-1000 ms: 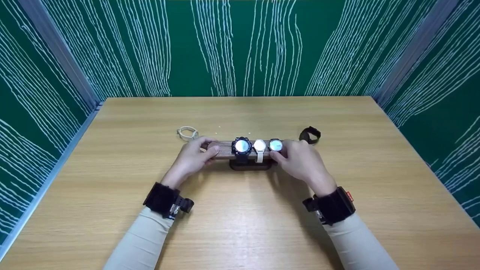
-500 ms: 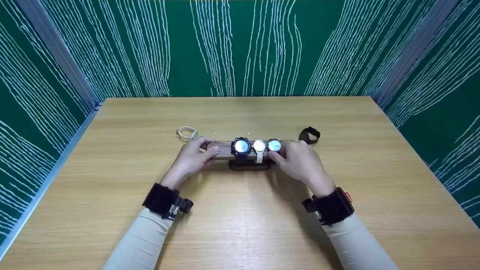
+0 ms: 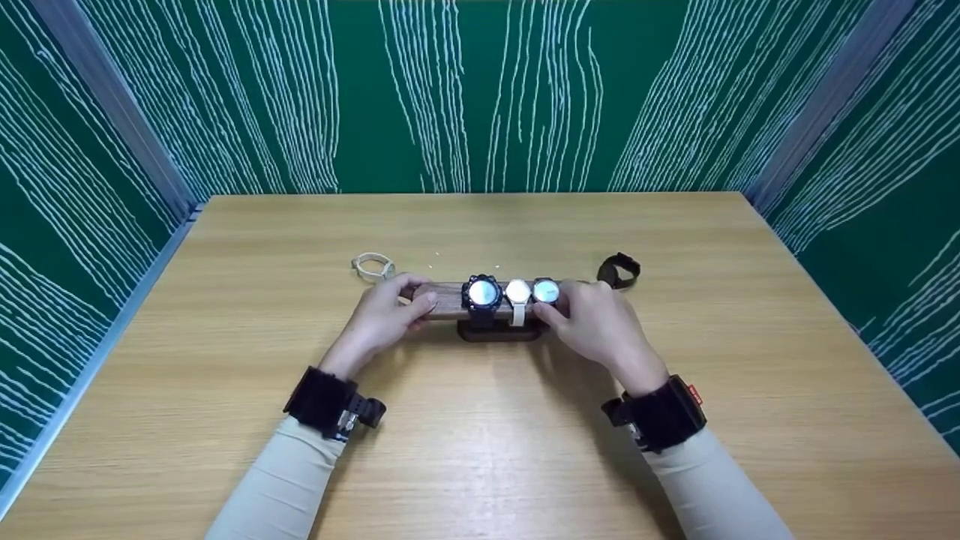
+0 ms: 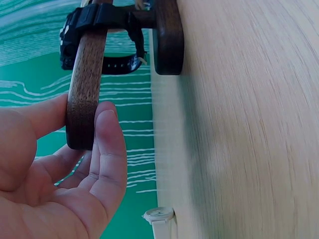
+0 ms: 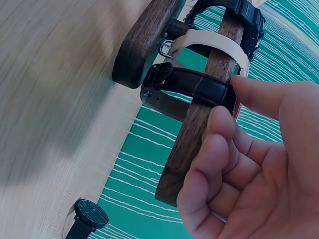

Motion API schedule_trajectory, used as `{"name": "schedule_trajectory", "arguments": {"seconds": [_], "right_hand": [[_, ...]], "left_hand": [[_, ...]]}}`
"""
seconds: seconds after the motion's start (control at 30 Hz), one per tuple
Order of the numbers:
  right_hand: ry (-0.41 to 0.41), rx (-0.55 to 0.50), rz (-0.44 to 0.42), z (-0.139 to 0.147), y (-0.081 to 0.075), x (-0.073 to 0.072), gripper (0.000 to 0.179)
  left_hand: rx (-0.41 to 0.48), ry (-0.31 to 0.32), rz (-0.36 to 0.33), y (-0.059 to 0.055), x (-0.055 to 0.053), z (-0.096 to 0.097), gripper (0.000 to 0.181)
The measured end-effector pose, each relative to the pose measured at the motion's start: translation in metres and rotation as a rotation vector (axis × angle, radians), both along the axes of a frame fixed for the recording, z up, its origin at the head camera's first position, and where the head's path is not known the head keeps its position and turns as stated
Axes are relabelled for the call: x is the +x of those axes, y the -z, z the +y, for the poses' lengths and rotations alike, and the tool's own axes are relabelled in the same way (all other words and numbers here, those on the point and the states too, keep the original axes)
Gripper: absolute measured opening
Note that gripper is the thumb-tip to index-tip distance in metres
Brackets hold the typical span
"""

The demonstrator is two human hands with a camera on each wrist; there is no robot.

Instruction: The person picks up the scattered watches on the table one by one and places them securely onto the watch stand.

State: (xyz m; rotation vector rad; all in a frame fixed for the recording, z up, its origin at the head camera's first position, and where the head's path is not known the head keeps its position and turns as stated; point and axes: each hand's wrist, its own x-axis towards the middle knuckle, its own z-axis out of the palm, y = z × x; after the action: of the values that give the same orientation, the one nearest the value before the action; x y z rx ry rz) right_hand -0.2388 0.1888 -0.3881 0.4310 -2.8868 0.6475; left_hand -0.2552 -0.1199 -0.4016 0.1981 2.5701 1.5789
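Observation:
A dark wooden watch stand has a crossbar (image 3: pixel 448 301) raised on a base (image 3: pixel 499 332). Fingers and thumb of my left hand (image 3: pixel 384 313) grip the bar's left end. Three watches circle the bar: a chunky black watch (image 3: pixel 482 292), a white-strapped watch (image 3: pixel 517 292) and, on the right, a watch with a black leather strap (image 5: pixel 207 88). My right hand (image 3: pixel 604 322) pinches this last one at its case, thumb on the face side and fingers curled by the bar. The bar's right end is hidden behind that hand in the head view.
On the wooden table (image 3: pixel 480 465), a pale watch (image 3: pixel 373 266) lies behind my left hand and a black watch (image 3: pixel 620 271) behind my right. Small white specks dot the tabletop behind the stand. Green walls (image 3: pixel 510 97) with white lines enclose the table.
The leather-strapped watch has slid slightly left along the bar, nearer the white-strapped one, with my right hand moving along. My left hand keeps its hold on the bar.

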Motion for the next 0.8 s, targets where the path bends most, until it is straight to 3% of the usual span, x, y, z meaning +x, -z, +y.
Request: {"name": "schedule_trajectory", "arguments": {"seconds": [0.8], "right_hand": [[0.002, 0.0, 0.029, 0.0008, 0.0037, -0.0002, 0.043]], "left_hand": [[-0.016, -0.01, 0.0, -0.0003, -0.0004, 0.0012, 0.032]]}}
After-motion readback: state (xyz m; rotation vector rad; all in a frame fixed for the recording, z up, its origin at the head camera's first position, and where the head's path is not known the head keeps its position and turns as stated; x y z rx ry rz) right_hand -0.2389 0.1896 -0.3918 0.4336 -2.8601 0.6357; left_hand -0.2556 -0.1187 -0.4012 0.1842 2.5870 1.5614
